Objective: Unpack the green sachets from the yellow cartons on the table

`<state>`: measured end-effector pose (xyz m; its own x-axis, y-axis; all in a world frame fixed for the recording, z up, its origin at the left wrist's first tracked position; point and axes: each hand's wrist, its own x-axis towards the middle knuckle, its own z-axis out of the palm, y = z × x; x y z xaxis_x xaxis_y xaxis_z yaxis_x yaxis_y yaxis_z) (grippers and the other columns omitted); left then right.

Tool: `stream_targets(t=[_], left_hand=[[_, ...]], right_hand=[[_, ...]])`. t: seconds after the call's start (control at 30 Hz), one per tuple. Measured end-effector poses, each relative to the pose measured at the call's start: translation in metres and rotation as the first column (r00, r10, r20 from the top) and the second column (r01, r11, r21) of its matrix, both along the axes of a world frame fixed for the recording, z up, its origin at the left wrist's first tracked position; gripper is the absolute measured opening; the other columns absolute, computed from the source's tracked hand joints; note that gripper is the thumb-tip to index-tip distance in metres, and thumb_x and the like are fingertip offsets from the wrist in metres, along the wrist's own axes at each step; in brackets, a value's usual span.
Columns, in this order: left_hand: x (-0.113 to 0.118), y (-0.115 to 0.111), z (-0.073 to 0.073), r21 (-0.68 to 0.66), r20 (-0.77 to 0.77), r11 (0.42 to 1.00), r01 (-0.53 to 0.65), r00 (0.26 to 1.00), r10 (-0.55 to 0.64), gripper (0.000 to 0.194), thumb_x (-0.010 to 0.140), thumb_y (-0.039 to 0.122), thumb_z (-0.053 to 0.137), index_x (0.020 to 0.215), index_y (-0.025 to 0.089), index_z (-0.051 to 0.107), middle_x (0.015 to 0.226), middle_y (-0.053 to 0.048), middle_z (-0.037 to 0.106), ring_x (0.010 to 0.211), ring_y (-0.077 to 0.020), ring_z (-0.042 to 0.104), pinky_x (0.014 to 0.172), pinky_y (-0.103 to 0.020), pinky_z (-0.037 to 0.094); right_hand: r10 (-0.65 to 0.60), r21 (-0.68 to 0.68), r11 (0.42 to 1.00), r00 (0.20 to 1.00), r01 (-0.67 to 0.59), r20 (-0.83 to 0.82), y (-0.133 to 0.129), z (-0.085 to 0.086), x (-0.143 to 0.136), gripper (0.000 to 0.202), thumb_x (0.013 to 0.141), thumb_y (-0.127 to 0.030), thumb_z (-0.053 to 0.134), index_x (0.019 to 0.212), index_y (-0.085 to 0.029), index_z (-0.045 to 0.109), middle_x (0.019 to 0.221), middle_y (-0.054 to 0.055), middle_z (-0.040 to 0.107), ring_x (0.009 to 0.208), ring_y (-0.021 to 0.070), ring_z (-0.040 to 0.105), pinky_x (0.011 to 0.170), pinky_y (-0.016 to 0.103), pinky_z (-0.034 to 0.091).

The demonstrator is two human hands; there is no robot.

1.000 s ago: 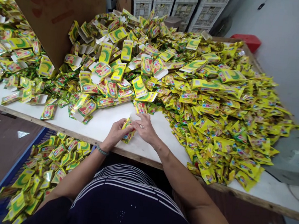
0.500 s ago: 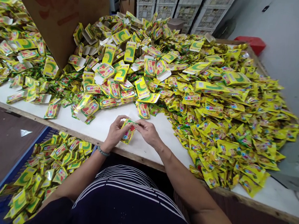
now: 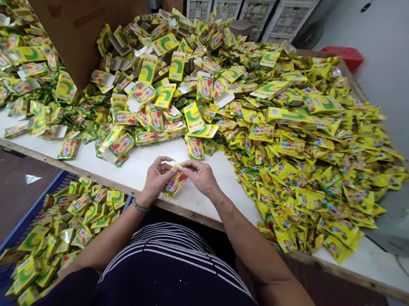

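Between my hands, just above the table's front edge, is a small printed carton [image 3: 175, 185] in yellow with red fruit pictures. My left hand [image 3: 156, 179] grips its left side, thumb across the front. The thumb and fingertips of my right hand [image 3: 202, 177] pinch its upper end, where a pale yellow edge shows. My fingers partly cover that end, so I cannot tell whether it is open. Beyond my hands lie loose cartons [image 3: 155, 118], some with white flaps standing out. On the right spreads a large heap of shiny yellow packets [image 3: 296, 182].
A blue crate [image 3: 3, 261] full of cartons sits below the white table [image 3: 141, 166] at my left. A brown cardboard panel [image 3: 76, 18] leans over the heap. White slatted crates [image 3: 227, 9] are stacked behind, and a red object [image 3: 348, 57] lies by the wall.
My right fingers have shifted slightly left over the carton's upper end, meeting the left thumb. A green edge there has given way to pale yellow. The view has tilted slightly.
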<state>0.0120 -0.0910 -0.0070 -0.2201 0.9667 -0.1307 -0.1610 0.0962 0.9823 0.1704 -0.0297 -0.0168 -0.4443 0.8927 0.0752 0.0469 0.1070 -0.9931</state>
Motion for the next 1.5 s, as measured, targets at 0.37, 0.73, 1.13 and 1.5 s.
stream_targets(t=[0.37,0.73,1.13,1.5], left_hand=[[-0.005,-0.003,-0.001,0.039,-0.024,0.994,0.107,0.994,-0.106,0.049,0.070,0.044,0.082,0.106,0.016,0.063,0.075,-0.001,0.070,0.064,-0.0128,0.064,0.060,-0.024,0.048],[-0.001,0.000,0.009,-0.006,0.088,0.992,-0.129,0.988,0.129,0.052,0.066,0.046,0.084,0.105,0.018,0.061,0.065,0.005,0.063,0.051,-0.0085,0.054,0.051,-0.021,0.041],[-0.166,-0.082,0.095,-0.648,-0.725,0.761,0.033,0.278,-0.630,0.043,0.077,0.055,0.062,0.103,0.022,0.070,0.079,-0.003,0.076,0.071,-0.0228,0.068,0.063,-0.028,0.045],[-0.133,-0.014,0.008,-0.229,-0.934,0.950,-0.211,-0.229,-0.275,0.035,0.087,0.012,0.041,0.111,0.007,0.066,0.107,-0.025,0.068,0.105,-0.0358,0.062,0.089,-0.045,0.046]], right_hand=[[0.064,-0.154,0.985,0.992,-0.081,-0.107,0.004,0.006,0.014,0.034,0.070,-0.053,0.078,0.082,-0.022,0.081,0.081,0.003,0.076,0.078,0.0194,0.067,0.078,0.035,0.054],[0.035,0.248,0.968,0.998,-0.045,0.043,-0.029,0.010,-0.007,0.039,0.092,-0.039,0.058,0.126,-0.025,0.069,0.124,0.008,0.071,0.106,0.0233,0.067,0.095,0.039,0.052],[-0.497,0.539,0.824,0.679,0.175,0.540,0.060,-0.035,0.031,0.044,0.094,-0.021,0.040,0.133,-0.012,0.060,0.143,0.018,0.055,0.133,0.0339,0.046,0.110,0.054,0.038],[-0.222,0.577,0.785,0.767,-0.226,0.602,0.020,-0.040,0.019,0.044,0.089,-0.014,0.044,0.129,-0.014,0.062,0.122,0.015,0.069,0.110,0.0280,0.060,0.096,0.040,0.047]])
